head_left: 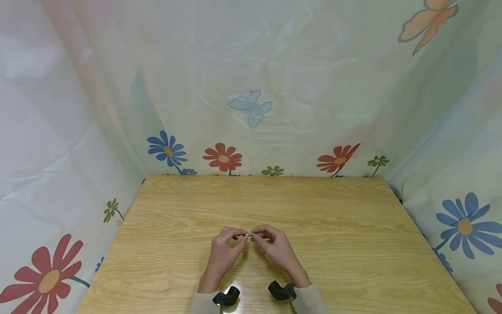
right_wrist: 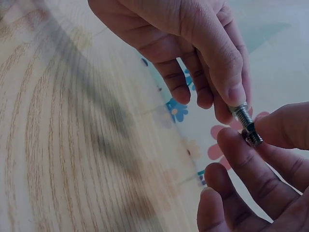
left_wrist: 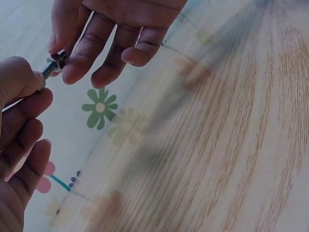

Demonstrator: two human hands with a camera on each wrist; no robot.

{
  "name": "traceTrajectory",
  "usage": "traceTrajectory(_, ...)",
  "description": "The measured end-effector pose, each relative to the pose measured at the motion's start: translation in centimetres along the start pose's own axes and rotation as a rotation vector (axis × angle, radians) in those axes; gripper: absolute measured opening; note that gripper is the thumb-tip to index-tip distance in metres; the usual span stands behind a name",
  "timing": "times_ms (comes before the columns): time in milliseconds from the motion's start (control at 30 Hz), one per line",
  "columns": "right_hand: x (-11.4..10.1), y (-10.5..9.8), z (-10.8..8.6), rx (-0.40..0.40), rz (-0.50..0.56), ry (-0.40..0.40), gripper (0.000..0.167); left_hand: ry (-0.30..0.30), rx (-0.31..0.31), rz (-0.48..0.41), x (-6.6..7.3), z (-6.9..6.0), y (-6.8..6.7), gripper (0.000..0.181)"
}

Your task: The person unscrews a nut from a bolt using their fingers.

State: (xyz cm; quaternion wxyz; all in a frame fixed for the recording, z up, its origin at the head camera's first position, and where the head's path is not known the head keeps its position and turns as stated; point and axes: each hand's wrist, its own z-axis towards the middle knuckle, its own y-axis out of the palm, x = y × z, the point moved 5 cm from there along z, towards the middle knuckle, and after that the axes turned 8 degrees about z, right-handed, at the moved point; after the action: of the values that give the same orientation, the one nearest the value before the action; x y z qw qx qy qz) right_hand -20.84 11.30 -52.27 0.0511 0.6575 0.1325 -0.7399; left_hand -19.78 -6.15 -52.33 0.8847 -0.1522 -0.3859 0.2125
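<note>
A small silvery bolt (head_left: 249,235) is held up between both hands, above the wooden table. My left hand (head_left: 224,254) pinches its head end between thumb and index finger. Those fingertips mostly hide the head. Toward the other end a nut (left_wrist: 59,59) sits around the thread, and my right hand (head_left: 279,250) has thumb and index finger on it. Bare thread lies between the two grips in the left wrist view. In the right wrist view, the threaded tip of the bolt (right_wrist: 255,140) sticks out past the nut. Both hands' other fingers are loosely bent.
The wooden table (head_left: 251,200) spreads out around the hands. Sheeting printed with flowers and butterflies (head_left: 298,87) hangs behind it and at both sides. A black wrist device (head_left: 227,296) is on the left wrist, and another black device (head_left: 281,291) is on the right.
</note>
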Motion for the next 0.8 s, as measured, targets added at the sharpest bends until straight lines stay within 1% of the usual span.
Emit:
traceTrajectory(100,-0.1,-0.1,0.0,-0.007,0.002,-0.015,0.021,-0.009,-0.007,-0.002,0.1,0.0,0.0,0.015)
traceTrajectory(233,-0.3,-0.2,-0.1,-0.003,-0.009,-0.034,0.021,-0.004,-0.008,0.000,0.1,-0.1,0.0,0.015)
traceTrajectory(367,-0.5,-0.3,-0.2,0.000,0.010,-0.058,0.020,-0.012,-0.012,-0.005,0.0,0.0,0.1,0.015)
traceTrajectory(600,-1.0,-0.4,-0.2,-0.002,0.059,-0.083,0.016,0.034,0.011,-0.006,0.0,0.0,0.1,0.018)
traceTrajectory(667,-1.1,-0.4,-0.2,-0.004,0.064,-0.093,0.016,0.036,0.014,-0.002,0.0,0.0,0.0,0.018)
traceTrajectory(800,-1.1,-0.5,-0.3,-0.003,0.065,-0.115,0.016,0.021,-0.001,0.001,0.1,0.1,0.0,0.017)
